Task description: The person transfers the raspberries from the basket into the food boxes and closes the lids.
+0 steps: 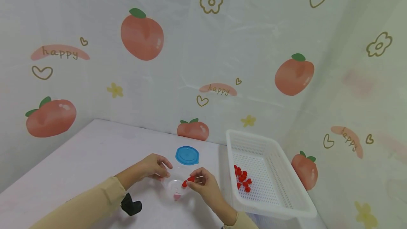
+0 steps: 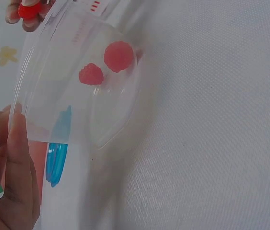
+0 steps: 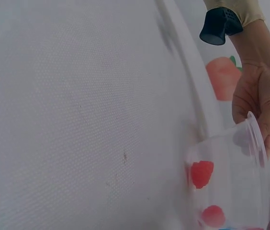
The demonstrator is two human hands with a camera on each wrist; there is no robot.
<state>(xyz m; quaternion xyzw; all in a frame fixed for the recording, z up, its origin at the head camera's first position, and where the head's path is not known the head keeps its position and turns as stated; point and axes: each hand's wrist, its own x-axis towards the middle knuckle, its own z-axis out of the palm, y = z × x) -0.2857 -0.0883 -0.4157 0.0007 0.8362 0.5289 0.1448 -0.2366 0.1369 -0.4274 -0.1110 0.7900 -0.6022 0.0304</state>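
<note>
A clear plastic tub [image 1: 170, 194] stands on the table, and my left hand [image 1: 154, 167] grips its rim on the left. Through the wall of the tub, the left wrist view shows two raspberries, a larger raspberry [image 2: 118, 56] and a smaller raspberry [image 2: 91, 74], lying near the bottom. At the tub's right side, my right hand [image 1: 205, 183] pinches a red raspberry [image 1: 191, 178] by the rim. Another red piece [image 1: 184, 184] shows just below those fingertips; whether they hold it too is unclear. Most of the right hand lies outside the right wrist view.
Behind the tub lies a blue lid [image 1: 187, 155] on the white tabletop [image 1: 127, 144]. To the right stands a white perforated basket [image 1: 270, 210] with several raspberries [image 1: 244, 177] at its left side. A black wrist device [image 1: 131, 206] sits at the left cuff. Printed cloth hangs behind.
</note>
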